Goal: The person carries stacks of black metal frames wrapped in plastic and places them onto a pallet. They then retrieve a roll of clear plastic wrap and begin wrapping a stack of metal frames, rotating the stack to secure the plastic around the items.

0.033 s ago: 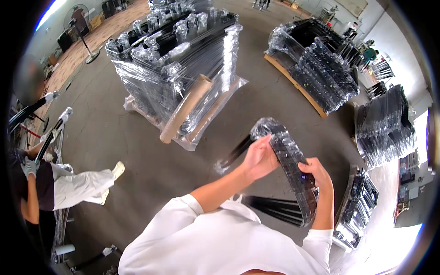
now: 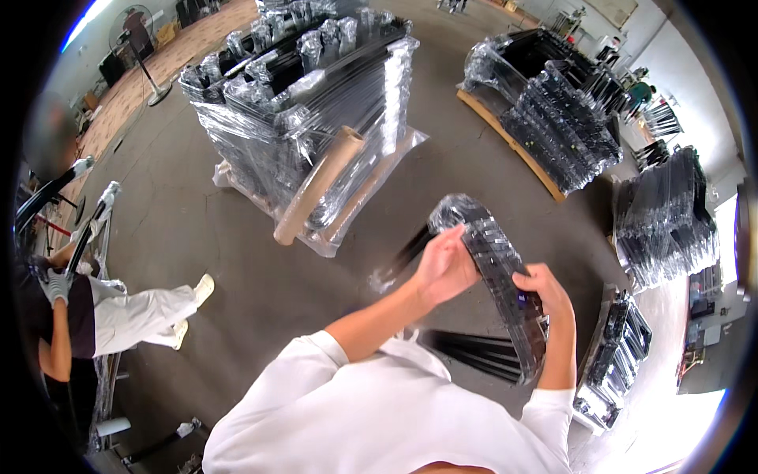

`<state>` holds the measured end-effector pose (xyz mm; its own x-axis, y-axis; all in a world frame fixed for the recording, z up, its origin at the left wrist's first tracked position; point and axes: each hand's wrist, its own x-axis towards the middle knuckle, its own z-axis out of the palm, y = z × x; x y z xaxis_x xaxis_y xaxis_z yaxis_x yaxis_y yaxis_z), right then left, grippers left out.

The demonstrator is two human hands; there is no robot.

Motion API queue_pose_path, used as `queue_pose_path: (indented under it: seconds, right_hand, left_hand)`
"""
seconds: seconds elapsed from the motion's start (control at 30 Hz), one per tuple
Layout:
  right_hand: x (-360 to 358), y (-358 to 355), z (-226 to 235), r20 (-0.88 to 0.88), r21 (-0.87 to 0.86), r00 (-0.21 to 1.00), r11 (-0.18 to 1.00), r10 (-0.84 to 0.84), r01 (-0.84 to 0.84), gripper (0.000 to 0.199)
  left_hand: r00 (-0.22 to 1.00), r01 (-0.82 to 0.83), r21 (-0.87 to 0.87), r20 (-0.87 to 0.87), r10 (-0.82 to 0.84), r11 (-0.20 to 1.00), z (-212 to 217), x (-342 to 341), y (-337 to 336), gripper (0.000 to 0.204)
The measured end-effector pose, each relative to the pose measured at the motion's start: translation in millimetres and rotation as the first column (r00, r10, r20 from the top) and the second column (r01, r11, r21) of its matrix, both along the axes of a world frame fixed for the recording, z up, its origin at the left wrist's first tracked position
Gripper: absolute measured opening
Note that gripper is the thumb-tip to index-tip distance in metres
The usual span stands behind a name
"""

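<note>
In front of me is a curved bundle of black parts (image 2: 493,261), bound in shiny clear plastic film. Black legs or bars (image 2: 474,349) stick out from its lower end, and another dark bar (image 2: 409,251) runs out on its far left side. My left hand (image 2: 446,267) is closed at the bundle's left edge near the upper end, its fingertips on the film. Lower down, my right hand (image 2: 547,291) grips the right edge, thumb on top and the other fingers mostly hidden behind.
Ahead stands a film-wrapped pallet load (image 2: 276,126), a cardboard tube (image 2: 320,186) leaning on it. More wrapped stacks (image 2: 560,122) (image 2: 663,217) and a smaller wrapped bundle (image 2: 614,359) lie to the right. At left, a gloved person (image 2: 63,316) holds black bars. A fan (image 2: 142,59) stands far left.
The bundle and both my hands have shifted very slightly upward in the picture. My grip looks the same.
</note>
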<state>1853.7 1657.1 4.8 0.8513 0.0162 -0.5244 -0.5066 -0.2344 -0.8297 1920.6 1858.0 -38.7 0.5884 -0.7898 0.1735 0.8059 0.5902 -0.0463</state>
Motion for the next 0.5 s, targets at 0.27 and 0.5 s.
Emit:
queue_pose_path:
  seconds: [0.27, 0.5]
  right_hand:
    - [219, -55, -2, 0.022, -0.056, 0.921, 0.92, 0.389, -0.388, 0.034]
    - [398, -78, -52, -0.067, -0.241, 0.72, 0.689, 0.69, -0.683, 0.027]
  left_hand:
    - [0.959, -0.2, -0.026, -0.209, 0.19, 0.98, -21, 138, -40, 0.045]
    - [0.829, -0.248, 0.001, -0.518, 0.213, 0.969, -57, 240, -69, 0.035]
